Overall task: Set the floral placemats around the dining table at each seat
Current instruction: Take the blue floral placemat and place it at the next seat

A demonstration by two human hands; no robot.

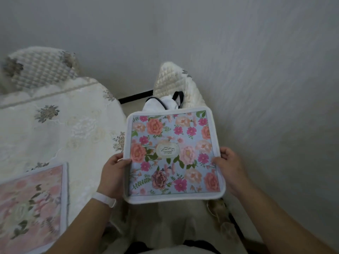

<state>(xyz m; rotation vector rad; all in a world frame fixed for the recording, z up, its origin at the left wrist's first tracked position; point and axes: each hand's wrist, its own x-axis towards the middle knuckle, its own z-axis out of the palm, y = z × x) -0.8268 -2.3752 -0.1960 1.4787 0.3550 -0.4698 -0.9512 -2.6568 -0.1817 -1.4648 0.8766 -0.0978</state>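
Head view, left to right. One pink placemat (31, 204) lay flat on the table (60, 125) at its near-left edge, under a pale embroidered tablecloth (82, 110). Beside the table, the left hand (114, 173) pinched the left border of a blue placemat (172, 153), thumb on top; the right hand (229, 167) pinched the right border likewise. That mat was held level in the air over a chair (176, 85), clear of the table. Judged step: carrying a mat to its seat. Next move calls for swinging it left and lowering it flat.
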